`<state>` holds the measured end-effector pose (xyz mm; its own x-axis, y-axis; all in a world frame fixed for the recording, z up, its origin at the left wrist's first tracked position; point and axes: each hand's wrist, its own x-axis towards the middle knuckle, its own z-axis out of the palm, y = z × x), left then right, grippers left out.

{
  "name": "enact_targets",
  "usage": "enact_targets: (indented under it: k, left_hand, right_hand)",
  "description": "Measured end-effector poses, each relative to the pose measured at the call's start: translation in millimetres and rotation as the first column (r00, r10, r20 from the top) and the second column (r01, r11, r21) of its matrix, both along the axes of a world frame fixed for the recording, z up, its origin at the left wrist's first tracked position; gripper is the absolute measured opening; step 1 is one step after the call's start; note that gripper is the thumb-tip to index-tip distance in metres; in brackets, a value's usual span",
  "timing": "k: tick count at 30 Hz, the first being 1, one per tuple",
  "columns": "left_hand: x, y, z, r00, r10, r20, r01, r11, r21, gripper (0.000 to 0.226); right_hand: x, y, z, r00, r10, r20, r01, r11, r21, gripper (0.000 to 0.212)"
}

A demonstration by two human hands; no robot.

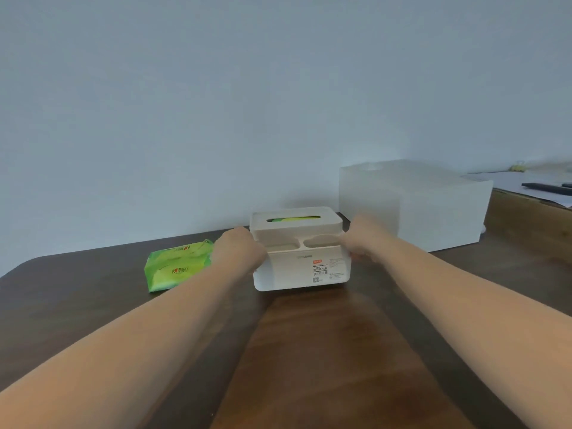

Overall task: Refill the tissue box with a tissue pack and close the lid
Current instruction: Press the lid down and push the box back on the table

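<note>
Landmark: the white tissue box (301,264), standing on the dark wooden table (325,351) near the wall.

Left to right. One green tissue pack (178,267) lies flat on the table just left of the box, apart from it. The left hand (240,250) is closed against the box's left end at about lid height; whether its fingers press the lid or only the wall cannot be told. The lid (295,222) sits on the rear part of the box, and green shows through its slot, so a pack appears to be inside already. In front of the lid lie two open compartments of the box. The right hand (360,239) is closed against the box's right end, its fingertips curled at the rim. Right of and behind the box stands one large frosted container (414,205).

Step in hand, as judged: seating the lid, the refill apparently done. The next move calls for even downward pressure from both ends, so that the lid settles level.

Count: one box, one lid, one pack outside, apparently one inside, two hands.
</note>
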<state>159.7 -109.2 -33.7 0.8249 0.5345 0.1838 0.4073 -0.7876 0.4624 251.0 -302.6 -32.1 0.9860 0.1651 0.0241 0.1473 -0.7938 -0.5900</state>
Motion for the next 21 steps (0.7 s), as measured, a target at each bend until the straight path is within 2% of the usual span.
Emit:
enact_targets:
  k: [4,7,12,16,19,21]
  left_hand:
    - [48.7,1.0,-6.2,1.000,-0.021,0.008,0.021,0.999,0.025,0.021]
    - [81.7,1.1,-10.3,0.999,-0.015,0.034,0.015,1.000,0.004,0.021]
    - [123.2,-4.2,-20.2,0.997,-0.003,0.074,0.006,0.999,-0.037,0.030]
    - [146.0,-7.0,-27.2,0.994,0.012,0.105,-0.006,0.998,-0.057,0.032]
    - [156.6,-7.6,-28.1,0.993,0.019,0.120,-0.012,0.998,-0.058,0.033]
    - [161.0,-8.7,-28.9,0.990,0.024,0.139,-0.014,0.997,-0.075,0.033]
  right_hand:
    - [39.4,1.5,-0.7,1.000,-0.026,-0.005,0.026,0.999,-0.036,0.024]
    - [65.0,3.8,1.6,0.998,-0.027,0.051,0.032,0.994,-0.104,0.010]
    - [99.8,7.6,3.9,0.992,-0.055,0.113,0.082,0.965,-0.248,0.015]
    - [123.2,12.7,4.4,0.990,-0.098,0.101,0.127,0.937,-0.325,0.024]
    - [134.7,17.9,7.3,0.988,-0.113,0.104,0.144,0.918,-0.368,0.022]
    - [138.4,21.1,9.5,0.987,-0.104,0.122,0.144,0.908,-0.394,0.013]
